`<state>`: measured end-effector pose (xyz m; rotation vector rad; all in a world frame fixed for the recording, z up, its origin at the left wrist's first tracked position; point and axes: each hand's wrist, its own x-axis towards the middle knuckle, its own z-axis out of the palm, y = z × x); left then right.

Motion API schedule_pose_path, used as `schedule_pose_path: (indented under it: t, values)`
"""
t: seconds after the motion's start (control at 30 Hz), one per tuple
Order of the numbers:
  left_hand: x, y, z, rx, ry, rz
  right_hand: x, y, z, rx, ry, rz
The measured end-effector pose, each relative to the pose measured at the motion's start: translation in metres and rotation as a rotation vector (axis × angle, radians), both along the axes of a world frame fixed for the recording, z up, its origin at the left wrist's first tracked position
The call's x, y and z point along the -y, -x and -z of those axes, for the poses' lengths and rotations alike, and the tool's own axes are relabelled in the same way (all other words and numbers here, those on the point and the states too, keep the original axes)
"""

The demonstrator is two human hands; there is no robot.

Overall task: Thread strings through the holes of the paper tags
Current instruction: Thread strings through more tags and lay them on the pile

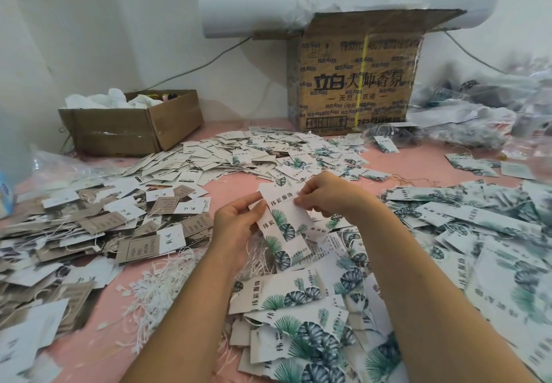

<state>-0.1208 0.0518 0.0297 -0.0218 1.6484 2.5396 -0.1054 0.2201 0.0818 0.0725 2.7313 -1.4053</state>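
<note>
nearest, a loose heap of leaf-printed tags [301,332] lies between the forearms on the pink table [101,349], likely close by so the next one is an easy reach. just left of it a tangle of white strings [167,287] lies spread out, probably so single strands pull free. above these, the left hand [236,227] grips a small fan of held tags [283,224], fingers and thumb curled round their left edge, holding them off the table with the printed faces up, which seems meant to steady the top end. the right hand [325,196] pinches the upper right edge of the top tag, fingertips together; whether a string lies between them is too fine to tell, though the pose suits feeding one through. left of the hands sits a heap of brown and white tags [89,227], some trailing strings, so perhaps finished. farther back lie more scattered tags [239,155], then a small open box [131,125], a tall printed carton [355,84] and plastic bags [478,110] by the wall.
</note>
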Motion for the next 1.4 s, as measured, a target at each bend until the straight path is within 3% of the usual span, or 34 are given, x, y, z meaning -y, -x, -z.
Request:
schedule_pose_path:
  t: [0.43, 0.73, 0.93, 1.4]
  values:
    - [-0.004, 0.000, -0.004, 0.011, -0.130, -0.073, 0.010, -0.005, -0.006, -0.004, -0.070, -0.127]
    - [-0.002, -0.001, -0.009, 0.018, -0.150, -0.139, 0.012, -0.008, -0.015, -0.376, 0.177, -0.056]
    - [-0.005, -0.003, -0.015, -0.002, -0.125, -0.161, 0.016, -0.011, -0.017, -0.416, 0.309, -0.101]
    - [-0.011, -0.008, -0.024, -0.091, -0.034, -0.172, 0.019, -0.004, -0.019, -0.509, -0.098, 0.026]
